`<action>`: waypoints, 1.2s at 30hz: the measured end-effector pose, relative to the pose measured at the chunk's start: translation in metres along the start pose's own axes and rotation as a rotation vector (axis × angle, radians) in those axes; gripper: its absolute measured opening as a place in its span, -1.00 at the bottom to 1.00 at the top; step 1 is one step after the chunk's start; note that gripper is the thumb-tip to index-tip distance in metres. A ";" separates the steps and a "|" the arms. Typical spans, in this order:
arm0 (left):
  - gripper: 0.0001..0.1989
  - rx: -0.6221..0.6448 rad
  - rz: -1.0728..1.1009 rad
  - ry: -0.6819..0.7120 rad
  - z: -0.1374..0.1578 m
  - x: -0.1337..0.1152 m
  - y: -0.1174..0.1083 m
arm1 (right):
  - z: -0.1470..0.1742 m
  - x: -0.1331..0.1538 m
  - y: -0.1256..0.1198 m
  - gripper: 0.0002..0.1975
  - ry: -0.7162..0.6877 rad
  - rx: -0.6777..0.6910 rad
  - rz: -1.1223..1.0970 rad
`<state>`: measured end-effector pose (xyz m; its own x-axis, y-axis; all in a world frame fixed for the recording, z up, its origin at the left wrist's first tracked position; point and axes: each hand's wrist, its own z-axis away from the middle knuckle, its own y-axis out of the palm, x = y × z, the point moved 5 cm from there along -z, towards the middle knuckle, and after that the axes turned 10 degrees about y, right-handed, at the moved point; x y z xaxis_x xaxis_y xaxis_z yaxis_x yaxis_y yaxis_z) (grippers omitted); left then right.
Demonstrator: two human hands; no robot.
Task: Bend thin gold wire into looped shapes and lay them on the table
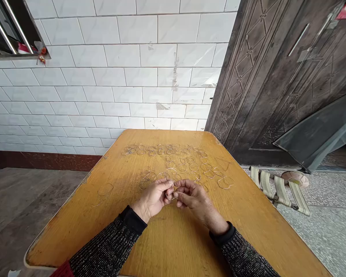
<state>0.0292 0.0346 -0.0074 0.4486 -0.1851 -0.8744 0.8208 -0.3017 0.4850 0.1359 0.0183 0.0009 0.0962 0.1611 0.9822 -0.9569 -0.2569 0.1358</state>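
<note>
White tiles (138,77) cover the wall ahead of me, with a dark carved door (276,77) at the right. Through the barred window (1,26), up at the left, something red and white (23,48) shows behind the rods. Before me is a yellow-brown wooden table (173,242), bearing many wire rings (164,150): a dense row across its far end, looser clusters nearer me, and one thin loop (112,188) lying apart at the left.

I hold a piece of wire (169,198) just above the tabletop, between my two hands. It is thin and shiny, curving into a small round bend below my fingertips; the rest is mostly hidden. My left hand (154,198) has thumb and fingers pinched together on it, and my right hand (194,200) grips it too, thumb against forefinger.
</note>
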 end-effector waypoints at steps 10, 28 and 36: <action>-0.76 0.185 -0.485 0.089 0.010 -0.005 0.014 | 0.009 0.026 -0.021 -0.68 -0.277 -0.288 0.157; -0.89 0.144 -0.946 0.248 0.015 -0.014 0.021 | 0.011 0.029 -0.024 -0.78 -0.316 -0.228 0.586; -0.89 0.194 -0.808 0.188 0.012 -0.009 0.016 | 0.014 0.032 -0.025 -0.79 -0.330 -0.203 0.661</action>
<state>0.0344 0.0204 0.0083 -0.1834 0.3093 -0.9331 0.8467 -0.4325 -0.3098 0.1670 0.0167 0.0308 -0.4677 -0.2666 0.8427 -0.8722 -0.0154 -0.4889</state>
